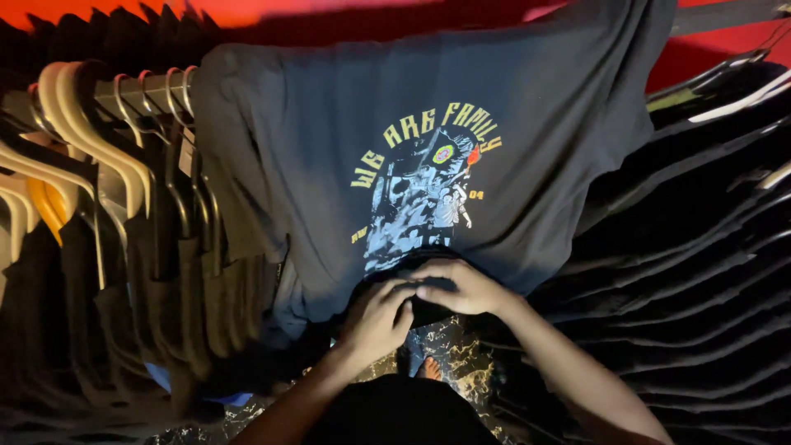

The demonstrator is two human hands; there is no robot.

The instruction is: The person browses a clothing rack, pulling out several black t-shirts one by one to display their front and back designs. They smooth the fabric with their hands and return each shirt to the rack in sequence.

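A dark navy printed T-shirt (346, 156) lies spread over the clothes rail, its collar end nearest the person and its hem away at 12 o'clock, so the long axis runs from 6 to 12 o'clock straight out from the body. The left hand (377, 320) and right hand (457, 287) meet at the neckline (412, 276), touching each other, fingers curled onto the collar fabric; both look pinched on the cloth, though the exact grip is hidden by the knuckles. The right hand sits slightly farther up the shirt, toward 1 o'clock of the left, and overlaps it. The yellow and pale blue chest print (424, 185) lies just beyond the hands at 12 o'clock.

At 9 o'clock, cream and pale hangers (99, 140) carry dark garments (165, 297) on the rail. At 3 o'clock, a tight row of black clothes (692, 272) hangs. A marbled floor (453, 354) shows below the hands.
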